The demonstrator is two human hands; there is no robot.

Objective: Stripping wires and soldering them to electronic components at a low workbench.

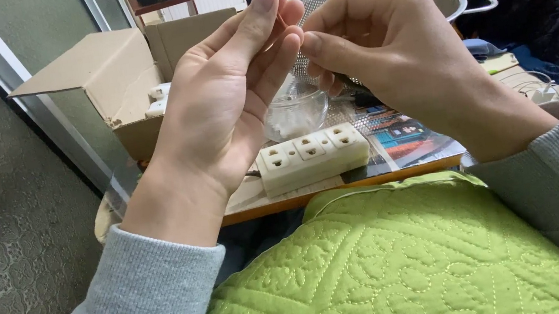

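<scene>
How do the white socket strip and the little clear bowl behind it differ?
The socket strip is a long, opaque, cream-white block with three outlets on top; the clear bowl is round and see-through, with something white inside. The strip lies in full view near the board's front edge; the bowl sits farther back, partly hidden by the left hand and right hand. Both rest on the same board, untouched by either hand.

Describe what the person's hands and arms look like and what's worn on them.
Both hands, left hand and right hand, are bare: no gloves, rings or watch visible. Each arm wears a light grey knit sweatshirt sleeve ending in a ribbed cuff at the wrist.
</scene>
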